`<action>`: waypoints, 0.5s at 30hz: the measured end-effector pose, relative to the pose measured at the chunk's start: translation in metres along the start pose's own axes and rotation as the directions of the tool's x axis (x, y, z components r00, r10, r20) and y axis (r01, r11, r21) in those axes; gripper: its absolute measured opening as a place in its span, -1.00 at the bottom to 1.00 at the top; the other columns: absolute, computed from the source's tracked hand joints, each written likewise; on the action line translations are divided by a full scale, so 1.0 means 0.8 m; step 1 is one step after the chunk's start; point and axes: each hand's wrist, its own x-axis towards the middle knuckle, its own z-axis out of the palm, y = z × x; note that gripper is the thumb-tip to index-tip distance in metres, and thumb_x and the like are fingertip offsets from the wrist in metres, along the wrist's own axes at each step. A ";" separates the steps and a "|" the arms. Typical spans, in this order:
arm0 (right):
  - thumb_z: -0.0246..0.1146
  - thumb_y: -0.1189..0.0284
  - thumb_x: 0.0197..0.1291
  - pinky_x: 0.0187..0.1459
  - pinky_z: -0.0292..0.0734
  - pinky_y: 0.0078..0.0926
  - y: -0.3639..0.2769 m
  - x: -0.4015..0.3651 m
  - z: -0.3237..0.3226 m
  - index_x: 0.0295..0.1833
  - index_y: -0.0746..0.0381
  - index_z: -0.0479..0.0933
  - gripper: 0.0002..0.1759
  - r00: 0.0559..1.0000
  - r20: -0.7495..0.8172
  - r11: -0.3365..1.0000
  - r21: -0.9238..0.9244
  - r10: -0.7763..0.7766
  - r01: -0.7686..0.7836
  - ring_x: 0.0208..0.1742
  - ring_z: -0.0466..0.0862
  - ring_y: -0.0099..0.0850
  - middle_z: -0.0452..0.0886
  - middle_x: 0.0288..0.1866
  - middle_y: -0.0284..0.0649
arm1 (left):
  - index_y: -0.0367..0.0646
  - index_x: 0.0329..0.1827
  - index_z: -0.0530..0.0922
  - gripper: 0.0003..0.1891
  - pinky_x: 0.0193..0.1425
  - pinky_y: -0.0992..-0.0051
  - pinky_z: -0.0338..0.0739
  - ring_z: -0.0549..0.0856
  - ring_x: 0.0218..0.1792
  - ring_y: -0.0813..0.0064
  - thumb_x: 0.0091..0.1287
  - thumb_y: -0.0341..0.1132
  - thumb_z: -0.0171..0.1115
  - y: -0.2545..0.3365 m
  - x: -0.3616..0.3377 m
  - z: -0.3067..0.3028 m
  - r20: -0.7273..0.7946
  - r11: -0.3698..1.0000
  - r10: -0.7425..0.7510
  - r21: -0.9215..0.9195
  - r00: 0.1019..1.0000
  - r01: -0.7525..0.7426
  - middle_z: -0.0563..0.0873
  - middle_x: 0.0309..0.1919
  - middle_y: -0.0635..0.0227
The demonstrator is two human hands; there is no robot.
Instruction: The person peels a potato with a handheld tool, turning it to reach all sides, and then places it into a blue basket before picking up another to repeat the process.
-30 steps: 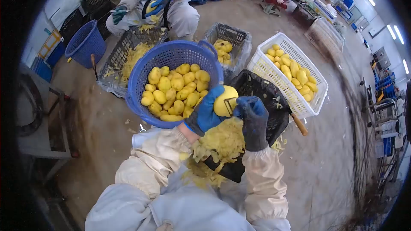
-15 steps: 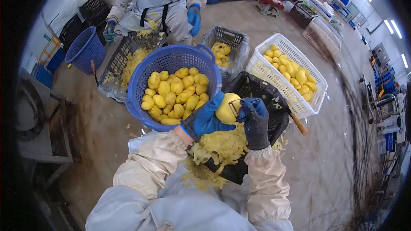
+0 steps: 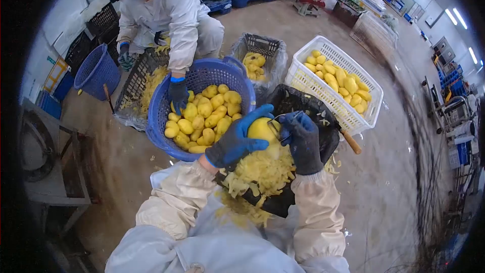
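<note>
Floor (image 3: 379, 172) below; left hand (image 3: 233, 144) cups smooth yellow potato (image 3: 259, 131); curled right hand (image 3: 305, 140) grips peeler (image 3: 273, 127).

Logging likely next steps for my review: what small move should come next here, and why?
Probably a short peeling stroke: the blue-gloved left hand cradles a pale yellow, rounded potato, the blue-and-grey-gloved right hand holds a thin metal-framed peeler at its side, and a heap of pale yellow, shredded peelings lies below.
</note>
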 end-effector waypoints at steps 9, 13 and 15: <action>0.27 0.39 0.22 -0.59 0.36 -0.68 0.026 0.021 -0.023 -0.27 0.23 0.59 -0.87 0.982 -0.191 0.999 -0.051 0.004 -0.014 -0.63 0.48 -0.61 0.55 -0.56 -0.35 | -0.24 0.41 0.30 -0.12 0.38 0.32 0.31 0.47 0.29 0.24 0.02 -0.12 0.50 -0.012 0.002 -0.004 0.085 0.851 0.214 0.474 0.973 -0.228 0.47 0.31 0.17; 0.31 0.42 0.19 -0.59 0.36 -0.68 0.014 0.008 -0.014 -0.33 0.23 0.58 -0.88 0.991 -0.134 0.996 0.081 -0.029 0.040 -0.63 0.49 -0.63 0.56 -0.59 -0.38 | -0.23 0.41 0.29 -0.13 0.37 0.27 0.32 0.48 0.27 0.15 0.02 -0.15 0.48 -0.014 0.006 -0.003 0.085 0.733 0.279 0.625 0.957 -0.269 0.46 0.31 0.11; 0.29 0.42 0.21 -0.59 0.34 -0.69 0.010 0.003 0.002 -0.35 0.20 0.55 -0.89 0.994 -0.070 0.996 0.026 0.082 -0.080 -0.63 0.48 -0.65 0.56 -0.58 -0.39 | -0.23 0.41 0.29 -0.14 0.37 0.26 0.32 0.47 0.27 0.14 0.02 -0.16 0.47 -0.016 0.004 0.000 0.073 0.765 0.246 0.597 0.966 -0.240 0.46 0.30 0.11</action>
